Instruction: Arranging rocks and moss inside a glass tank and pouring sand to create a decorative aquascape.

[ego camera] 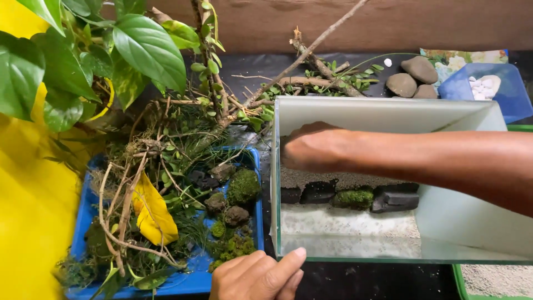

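Black tabletop (355, 280): glass tank (388, 114), blue tray (191, 280)

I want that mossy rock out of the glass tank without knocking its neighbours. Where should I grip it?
Grip the mossy rock by its green top, reaching down through the glass tank's open top. Dark stones flank both sides, so pinch front-to-back, probably.
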